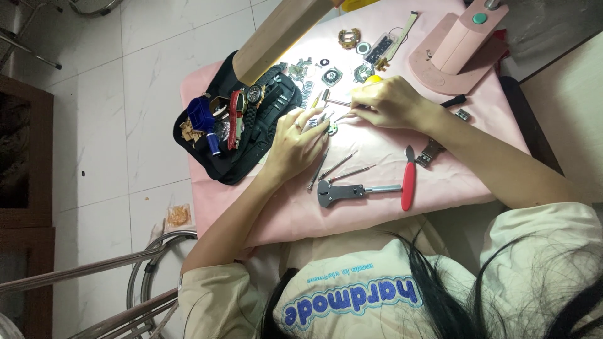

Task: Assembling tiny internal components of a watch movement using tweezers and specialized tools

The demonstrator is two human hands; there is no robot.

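My left hand (295, 143) rests on the pink table cover (370, 207), and its fingertips pinch a small round watch part (330, 127) under the lamp light. Just to the right, my right hand (388, 102) is closed around a thin metal tool (338, 102) whose tip points left, toward that part. The two hands are almost touching. What lies under the fingers of either hand is hidden.
A black tool pouch (267, 135) at left holds wristwatches and a blue tool (201, 116). A case wrench (352, 190), red-handled pliers (408, 179) and thin drivers (339, 166) lie in front of the hands. Loose watch parts (352, 39) and a pink lamp base (458, 50) stand farther away.
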